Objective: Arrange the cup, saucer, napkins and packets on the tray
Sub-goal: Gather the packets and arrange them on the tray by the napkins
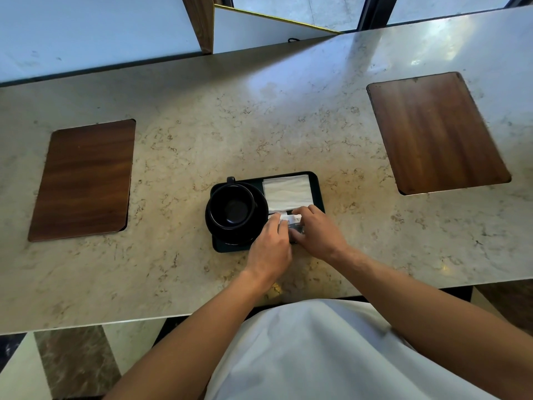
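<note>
A small black tray [315, 180] lies on the marble counter just in front of me. On its left half an empty black cup [232, 207] stands upright on a black saucer [245, 236], handle pointing away. White folded napkins [287, 192] fill the tray's far right part. Below them lie the packets [292, 219], white and dark, mostly covered by my fingers. My left hand [272, 246] and my right hand [318, 232] meet over the packets, fingertips pinching them from either side on the tray's near right part.
Two dark wooden boards sit on the counter, one at the left [83, 180] and one at the far right [435, 131]. A white panel with a gold edge [259, 30] leans behind the counter. The counter's front edge runs close to my body.
</note>
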